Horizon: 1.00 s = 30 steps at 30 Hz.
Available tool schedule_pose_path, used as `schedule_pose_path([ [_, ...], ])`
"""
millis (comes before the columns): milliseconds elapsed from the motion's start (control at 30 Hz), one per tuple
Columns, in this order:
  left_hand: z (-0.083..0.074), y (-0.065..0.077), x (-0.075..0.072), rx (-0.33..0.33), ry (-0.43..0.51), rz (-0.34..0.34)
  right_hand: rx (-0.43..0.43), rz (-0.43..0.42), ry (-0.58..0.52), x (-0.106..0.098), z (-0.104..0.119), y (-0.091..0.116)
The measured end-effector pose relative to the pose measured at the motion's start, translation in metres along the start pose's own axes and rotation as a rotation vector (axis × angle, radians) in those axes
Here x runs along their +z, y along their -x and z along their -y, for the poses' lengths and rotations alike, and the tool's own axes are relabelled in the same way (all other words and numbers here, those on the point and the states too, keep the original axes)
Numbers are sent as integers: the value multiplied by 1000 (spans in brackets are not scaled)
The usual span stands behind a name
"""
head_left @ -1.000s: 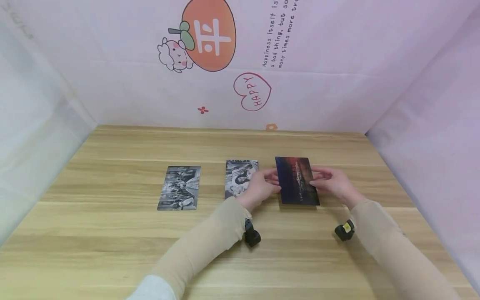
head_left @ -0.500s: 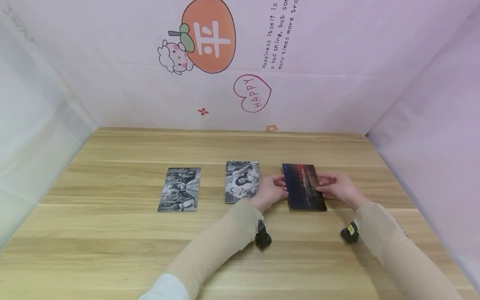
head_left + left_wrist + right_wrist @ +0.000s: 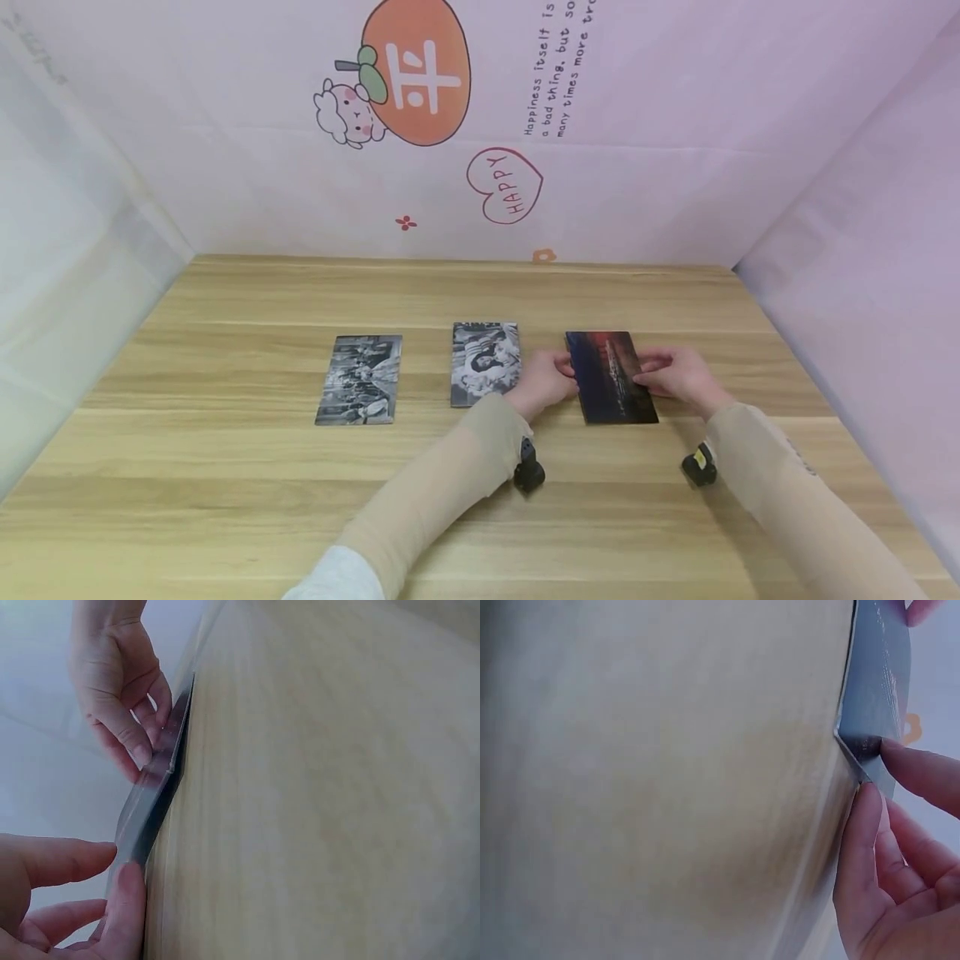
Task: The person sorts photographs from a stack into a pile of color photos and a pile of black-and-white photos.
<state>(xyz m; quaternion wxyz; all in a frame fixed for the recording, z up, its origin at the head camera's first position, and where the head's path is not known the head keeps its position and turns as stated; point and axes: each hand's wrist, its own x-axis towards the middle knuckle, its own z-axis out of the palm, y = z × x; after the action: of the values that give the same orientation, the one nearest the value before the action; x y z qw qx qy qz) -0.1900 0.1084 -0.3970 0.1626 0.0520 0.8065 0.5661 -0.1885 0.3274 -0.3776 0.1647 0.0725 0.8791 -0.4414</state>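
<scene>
Dark card (image 3: 609,383) right of frame centre: right hand (image 3: 678,379) pinches its edge, grip of left hand (image 3: 543,382) unclear; probably best steadied evenly, unbent.

The person's bare left hand (image 3: 543,382) extends from a close-fitting beige fabric sleeve (image 3: 431,496), creased near the cuff, with pale grey cloth (image 3: 341,575) at its seven o'clock end. At about five o'clock of that cuff sits a small black wrist camera with a rounded body (image 3: 528,473). The bare right hand (image 3: 684,379) has a matching beige sleeve (image 3: 798,508), with small dark markings (image 3: 798,458), illegible, along its one o'clock edge. A second black wrist camera (image 3: 692,475), bearing a yellow label (image 3: 702,457), sits at about seven o'clock of the cuff.
</scene>
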Motion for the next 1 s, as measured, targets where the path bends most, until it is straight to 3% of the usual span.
schedule_pose_path([
  [400, -1, 8, -6, 49, -6, 21, -50, 30, 20, -5, 5, 7],
  [600, 1, 10, -9, 46, 111, 51, -79, 44, 31, -12, 11, 10],
  [833, -4, 10, -18, -10, 296, 93, -100, 34, 0, -6, 22, 14],
  [1000, -7, 16, -29, 2, 289, 78, -108, 48, -29, 6, 29, 16],
])
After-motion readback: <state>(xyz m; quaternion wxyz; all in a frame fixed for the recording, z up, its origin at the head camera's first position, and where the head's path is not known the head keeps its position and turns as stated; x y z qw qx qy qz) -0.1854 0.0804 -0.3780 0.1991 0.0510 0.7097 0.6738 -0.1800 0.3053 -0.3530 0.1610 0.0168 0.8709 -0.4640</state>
